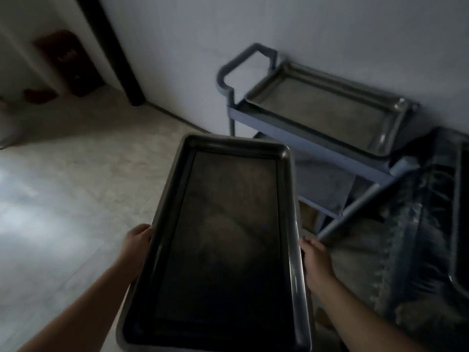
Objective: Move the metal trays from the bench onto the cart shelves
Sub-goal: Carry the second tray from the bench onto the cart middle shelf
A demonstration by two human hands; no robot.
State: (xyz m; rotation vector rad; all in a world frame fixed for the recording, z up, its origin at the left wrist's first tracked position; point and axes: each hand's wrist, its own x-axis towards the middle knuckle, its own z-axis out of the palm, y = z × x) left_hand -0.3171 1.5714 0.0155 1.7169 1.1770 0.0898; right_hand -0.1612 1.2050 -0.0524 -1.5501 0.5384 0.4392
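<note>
Both hands, left hand [138, 241] and right hand [316, 260], grip the dark rectangular metal tray [225, 247] by its long rims at lower centre. One grey metal tray [322, 107] already lies on the blue-grey cart [304, 146] at upper right; lower shelves look free.

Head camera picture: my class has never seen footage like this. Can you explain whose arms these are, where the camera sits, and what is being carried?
There is one picture, taken by a camera worn on a person's head, looking forward and down. No machine is involved. The two bare arms belong to the wearer. The left hand and right hand grip the long sides of a dark metal tray, held above the floor. Ahead to the right, against the wall, stands a grey cart; its top shelf already carries a second tray. The lower shelves are partly hidden. The picture is dim and slightly blurred.
</note>
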